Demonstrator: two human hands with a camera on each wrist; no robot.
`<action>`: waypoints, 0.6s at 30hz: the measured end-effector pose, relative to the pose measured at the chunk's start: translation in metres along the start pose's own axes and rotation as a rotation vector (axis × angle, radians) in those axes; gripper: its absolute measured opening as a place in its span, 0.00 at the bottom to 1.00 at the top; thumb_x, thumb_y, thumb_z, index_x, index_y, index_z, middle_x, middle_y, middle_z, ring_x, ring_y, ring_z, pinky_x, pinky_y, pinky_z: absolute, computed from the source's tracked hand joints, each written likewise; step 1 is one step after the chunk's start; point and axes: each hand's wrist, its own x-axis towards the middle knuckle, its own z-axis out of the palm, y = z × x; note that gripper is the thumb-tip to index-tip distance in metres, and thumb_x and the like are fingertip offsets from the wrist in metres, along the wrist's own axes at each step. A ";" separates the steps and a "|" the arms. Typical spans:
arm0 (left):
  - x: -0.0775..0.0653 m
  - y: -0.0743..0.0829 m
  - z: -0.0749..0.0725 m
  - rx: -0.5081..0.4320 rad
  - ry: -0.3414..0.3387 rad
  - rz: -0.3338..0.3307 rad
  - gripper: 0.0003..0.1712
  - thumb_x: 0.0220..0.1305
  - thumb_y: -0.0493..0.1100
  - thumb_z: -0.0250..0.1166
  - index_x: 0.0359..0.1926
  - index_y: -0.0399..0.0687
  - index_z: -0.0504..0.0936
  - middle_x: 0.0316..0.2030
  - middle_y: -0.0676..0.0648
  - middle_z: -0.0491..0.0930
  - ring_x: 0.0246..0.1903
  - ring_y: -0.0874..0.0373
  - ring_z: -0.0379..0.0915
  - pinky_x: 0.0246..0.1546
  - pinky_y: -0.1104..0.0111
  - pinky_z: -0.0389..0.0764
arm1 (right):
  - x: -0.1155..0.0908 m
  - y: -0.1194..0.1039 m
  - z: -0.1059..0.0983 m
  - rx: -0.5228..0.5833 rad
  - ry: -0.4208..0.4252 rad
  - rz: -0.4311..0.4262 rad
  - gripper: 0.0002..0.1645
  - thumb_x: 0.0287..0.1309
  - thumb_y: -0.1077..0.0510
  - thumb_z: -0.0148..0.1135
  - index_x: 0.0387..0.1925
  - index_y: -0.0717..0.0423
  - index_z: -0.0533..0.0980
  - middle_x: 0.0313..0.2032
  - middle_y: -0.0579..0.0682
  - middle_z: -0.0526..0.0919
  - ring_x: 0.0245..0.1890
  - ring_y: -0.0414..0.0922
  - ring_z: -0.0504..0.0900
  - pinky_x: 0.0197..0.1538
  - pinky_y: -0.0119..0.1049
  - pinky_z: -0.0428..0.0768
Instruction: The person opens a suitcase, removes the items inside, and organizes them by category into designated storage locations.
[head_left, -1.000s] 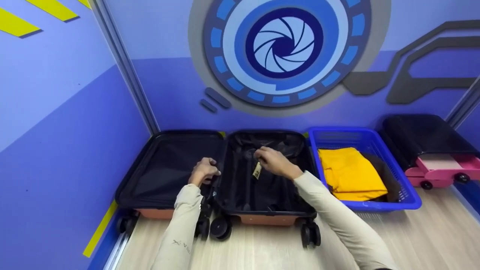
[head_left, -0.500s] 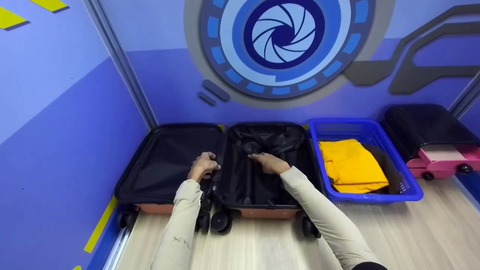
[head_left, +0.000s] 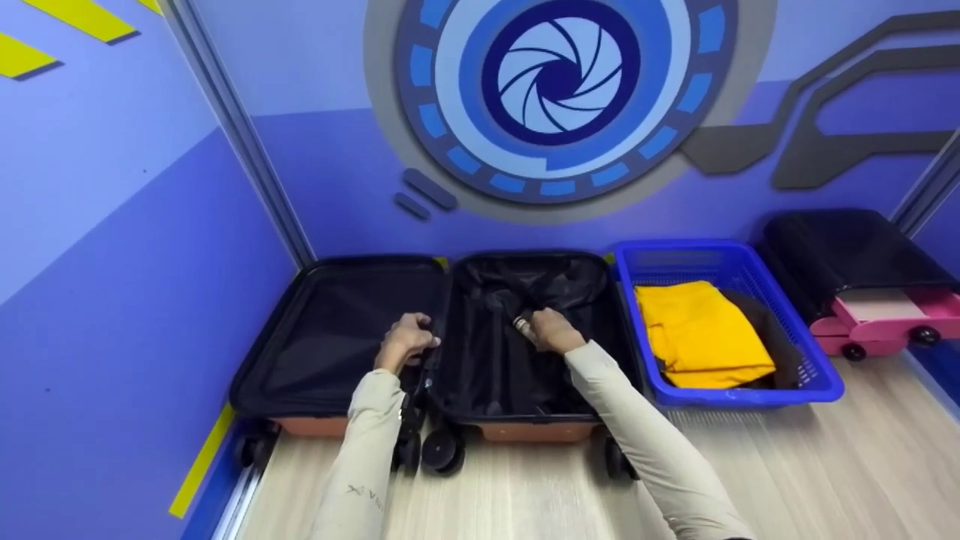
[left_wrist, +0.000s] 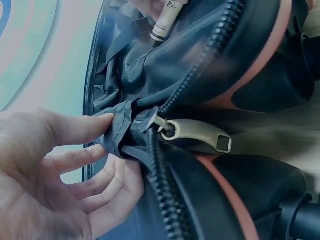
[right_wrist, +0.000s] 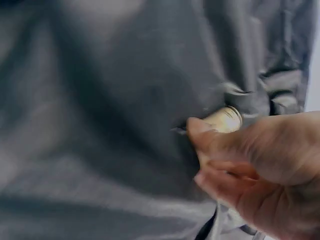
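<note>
An open suitcase lies flat, its left half (head_left: 337, 337) covered by a smooth black panel, its right half (head_left: 469, 367) lined in loose black fabric. My left hand (head_left: 405, 341) is at the inner edge between the halves. In the left wrist view its thumb and fingers pinch a fold of black fabric (left_wrist: 122, 125) beside a metal zipper pull (left_wrist: 200, 136). Over the right half, my right hand (head_left: 556, 331) holds a small cream-coloured tube (left_wrist: 168, 19) with dark lettering and a black end. Its fingers hide part of the tube (right_wrist: 225, 119) in the right wrist view.
Right of the suitcase stands a blue basket (head_left: 814, 375) with folded yellow cloth (head_left: 701, 334) and dark cloth. Beyond it is a black case (head_left: 847, 247) over a pink wheeled toy (head_left: 862, 341). Blue walls close off the back and left.
My right hand went down and left into the right half, then back a little to the right, the tube showing again. The left hand keeps its place at the inner edge.
</note>
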 end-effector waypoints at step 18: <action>-0.003 -0.001 0.000 0.102 0.036 0.066 0.31 0.63 0.41 0.71 0.67 0.45 0.77 0.65 0.31 0.77 0.57 0.34 0.78 0.33 0.63 0.89 | 0.035 0.020 0.026 0.285 -0.211 0.346 0.08 0.47 0.68 0.75 0.21 0.60 0.81 0.28 0.56 0.88 0.21 0.50 0.88 0.28 0.39 0.88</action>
